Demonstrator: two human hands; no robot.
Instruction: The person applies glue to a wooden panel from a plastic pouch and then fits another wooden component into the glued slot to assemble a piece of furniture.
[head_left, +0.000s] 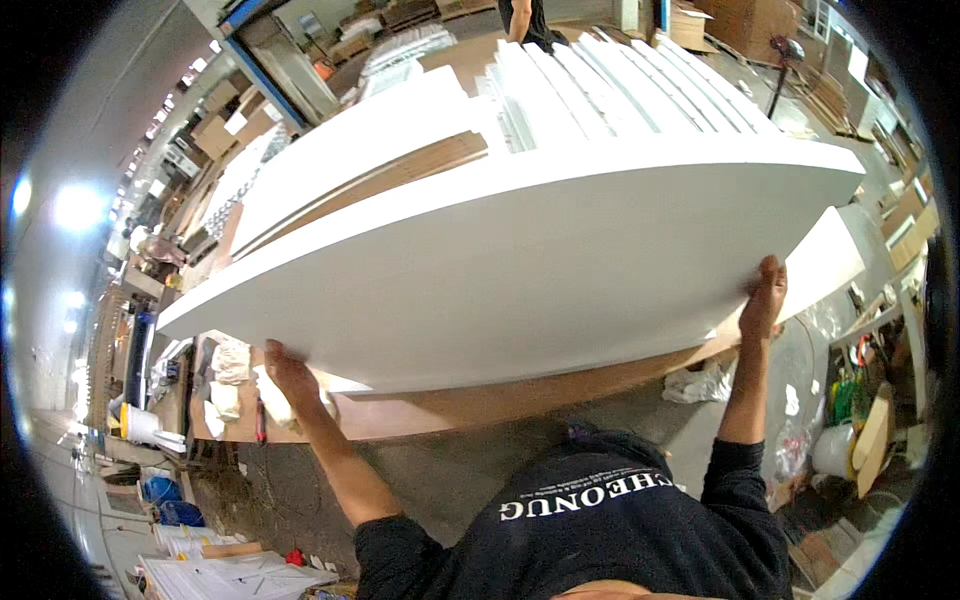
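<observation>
A long white panel [520, 270] is tilted up in front of me, its broad face toward me and its far edge raised. My left hand [291, 372] is closed on the near left part of the panel's edge. At the right end, my right hand [766, 292] grips the panel's edge, fingers partly behind it. Beneath the panel runs a brown worktable [430, 412], mostly hidden. Another white board [830, 262] shows behind the panel's right end.
White strips [620, 85] lie side by side on the far part of the table. Beside them are large white sheets [350, 150]. Crumpled cloths [232, 365] and a red-handled tool [261, 424] sit at the table's left. A person [535, 22] stands across the table. A white bucket [833, 450] stands right.
</observation>
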